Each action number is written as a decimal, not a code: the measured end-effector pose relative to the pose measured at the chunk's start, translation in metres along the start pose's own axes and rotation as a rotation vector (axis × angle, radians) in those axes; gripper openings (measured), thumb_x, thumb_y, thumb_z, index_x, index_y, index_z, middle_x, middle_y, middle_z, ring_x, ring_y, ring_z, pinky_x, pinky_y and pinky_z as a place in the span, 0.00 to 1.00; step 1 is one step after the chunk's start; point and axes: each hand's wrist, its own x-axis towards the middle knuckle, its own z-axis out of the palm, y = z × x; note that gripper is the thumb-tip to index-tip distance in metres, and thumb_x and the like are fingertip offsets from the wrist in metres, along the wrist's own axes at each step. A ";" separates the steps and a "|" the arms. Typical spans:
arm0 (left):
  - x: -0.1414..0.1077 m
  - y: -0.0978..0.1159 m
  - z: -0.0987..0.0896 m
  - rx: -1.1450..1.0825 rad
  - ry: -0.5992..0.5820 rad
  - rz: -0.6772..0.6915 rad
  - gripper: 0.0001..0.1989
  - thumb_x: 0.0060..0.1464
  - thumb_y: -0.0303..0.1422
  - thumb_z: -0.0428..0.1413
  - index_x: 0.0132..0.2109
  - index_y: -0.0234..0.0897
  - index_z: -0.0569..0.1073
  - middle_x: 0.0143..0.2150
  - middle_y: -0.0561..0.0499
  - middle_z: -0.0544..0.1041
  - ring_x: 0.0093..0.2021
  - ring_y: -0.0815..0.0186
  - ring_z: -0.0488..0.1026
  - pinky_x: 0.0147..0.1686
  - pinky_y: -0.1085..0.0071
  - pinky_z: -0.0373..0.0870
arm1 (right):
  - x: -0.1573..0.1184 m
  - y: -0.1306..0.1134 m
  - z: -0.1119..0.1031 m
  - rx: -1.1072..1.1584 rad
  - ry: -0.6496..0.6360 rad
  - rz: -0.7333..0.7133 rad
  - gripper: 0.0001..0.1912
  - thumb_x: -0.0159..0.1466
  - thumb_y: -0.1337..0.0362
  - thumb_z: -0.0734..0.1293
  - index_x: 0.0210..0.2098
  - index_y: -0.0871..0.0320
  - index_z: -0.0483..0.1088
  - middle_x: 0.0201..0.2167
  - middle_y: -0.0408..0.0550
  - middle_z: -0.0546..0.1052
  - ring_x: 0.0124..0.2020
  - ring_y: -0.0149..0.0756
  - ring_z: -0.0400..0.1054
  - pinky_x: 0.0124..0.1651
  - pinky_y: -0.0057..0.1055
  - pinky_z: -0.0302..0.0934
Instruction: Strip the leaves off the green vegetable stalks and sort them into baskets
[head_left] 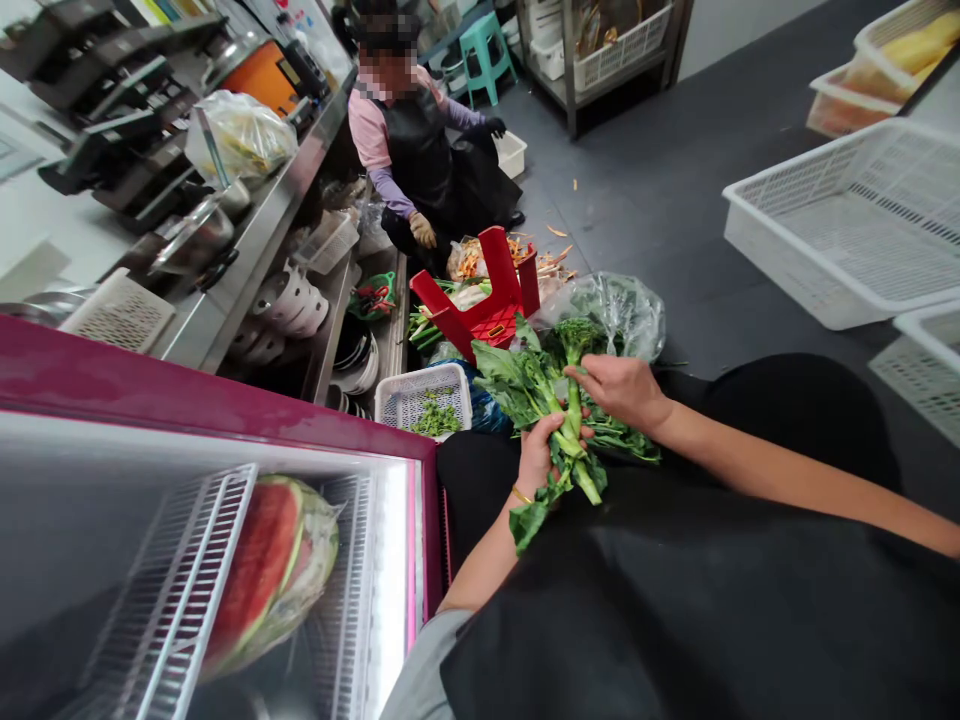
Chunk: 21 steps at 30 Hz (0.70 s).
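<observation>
A leafy stalk of broccolini [574,415] with a green floret head is held over my lap. My left hand [537,456] wraps round its lower stem, the cut end pointing toward me. With bent fingers pinched together, my right hand [624,388] grips the upper stalk or a leaf just below the floret; the exact spot is partly hidden. More green leaves hang beneath both hands. Beyond them lies a clear plastic bag [637,312] with greens inside. A white basket [395,407] to the left contains small green pieces.
An upturned red stool [499,285] stands ahead, near vegetable peelings. A co-worker [420,150] crouches behind it. At left are an open fridge holding a cut watermelon [259,570] and a steel counter [262,220]. A white crate [817,265] sits to the right.
</observation>
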 end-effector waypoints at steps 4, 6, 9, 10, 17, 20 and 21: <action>0.002 0.006 0.000 -0.007 0.059 0.073 0.16 0.42 0.39 0.59 0.36 0.30 0.75 0.24 0.47 0.77 0.24 0.64 0.75 0.22 0.74 0.68 | -0.029 0.020 -0.004 -0.192 -0.357 -0.044 0.23 0.66 0.50 0.54 0.25 0.57 0.69 0.22 0.51 0.73 0.23 0.36 0.67 0.25 0.30 0.50; 0.000 0.006 0.002 0.059 0.097 0.141 0.16 0.43 0.39 0.60 0.37 0.30 0.76 0.24 0.47 0.77 0.22 0.66 0.73 0.21 0.75 0.66 | -0.024 0.030 -0.014 -0.094 -0.450 -0.001 0.19 0.61 0.47 0.61 0.30 0.56 0.71 0.27 0.51 0.76 0.28 0.39 0.70 0.27 0.30 0.55; -0.003 0.002 0.007 0.154 0.150 0.192 0.16 0.43 0.39 0.61 0.35 0.30 0.77 0.22 0.48 0.76 0.20 0.67 0.72 0.22 0.73 0.66 | 0.005 0.027 -0.025 0.317 -0.359 0.150 0.24 0.58 0.43 0.62 0.42 0.56 0.71 0.37 0.53 0.77 0.34 0.41 0.72 0.32 0.32 0.62; -0.004 0.001 0.010 0.178 0.156 0.203 0.15 0.42 0.40 0.62 0.34 0.31 0.76 0.22 0.49 0.76 0.20 0.67 0.72 0.22 0.73 0.67 | 0.016 0.021 -0.024 0.464 -0.328 0.225 0.26 0.60 0.43 0.60 0.43 0.58 0.71 0.36 0.53 0.77 0.32 0.40 0.71 0.31 0.32 0.63; -0.011 0.003 0.007 0.141 0.134 0.202 0.15 0.41 0.38 0.62 0.36 0.32 0.75 0.21 0.50 0.75 0.20 0.66 0.71 0.20 0.74 0.65 | 0.018 0.024 -0.001 0.699 -0.627 0.127 0.23 0.56 0.49 0.66 0.42 0.60 0.74 0.32 0.46 0.77 0.33 0.36 0.71 0.35 0.31 0.66; -0.009 0.006 -0.001 0.116 0.074 0.082 0.16 0.44 0.40 0.59 0.35 0.29 0.76 0.23 0.47 0.76 0.18 0.69 0.69 0.18 0.76 0.63 | 0.010 0.051 -0.016 0.684 -0.737 0.125 0.32 0.51 0.51 0.71 0.53 0.58 0.70 0.46 0.51 0.76 0.43 0.41 0.72 0.43 0.35 0.67; -0.008 0.007 -0.002 0.098 0.050 0.054 0.16 0.44 0.40 0.58 0.36 0.29 0.76 0.24 0.46 0.77 0.18 0.70 0.69 0.18 0.76 0.63 | 0.011 0.055 -0.021 0.705 -0.722 0.145 0.33 0.51 0.51 0.71 0.54 0.57 0.69 0.48 0.52 0.75 0.45 0.42 0.71 0.44 0.36 0.67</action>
